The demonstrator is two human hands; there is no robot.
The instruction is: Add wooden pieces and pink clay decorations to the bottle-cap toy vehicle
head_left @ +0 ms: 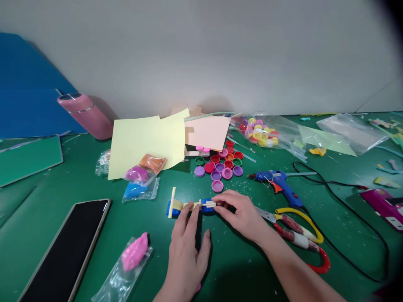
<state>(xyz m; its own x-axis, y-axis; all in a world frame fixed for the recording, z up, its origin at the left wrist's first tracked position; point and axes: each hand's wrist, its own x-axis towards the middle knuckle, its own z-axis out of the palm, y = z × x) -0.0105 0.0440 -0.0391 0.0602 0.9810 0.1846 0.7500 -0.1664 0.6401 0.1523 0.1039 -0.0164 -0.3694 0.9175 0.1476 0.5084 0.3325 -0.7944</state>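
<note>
A small craft model (pixel 192 206) lies on the green table, with a blue block at each end, a pale yellow strip between them and a yellow cross strip at its left end. My left hand (pixel 190 247) rests its index and middle fingertips on the pale strip, with the thumb held apart. Thin cream sticks (pixel 208 204) lie across the right blue block. At their right end, my right hand (pixel 239 212) pinches them between thumb and index finger. The exact contact there is partly hidden by the fingers.
Bottle caps (pixel 217 186) lie behind the model. A blue glue gun (pixel 281 184), scissors (pixel 299 235) and a purple power strip (pixel 382 205) are on the right. On the left are a phone (pixel 67 251), bagged pink clay (pixel 135 253), yellow paper (pixel 141 142) and a pink bottle (pixel 88 115).
</note>
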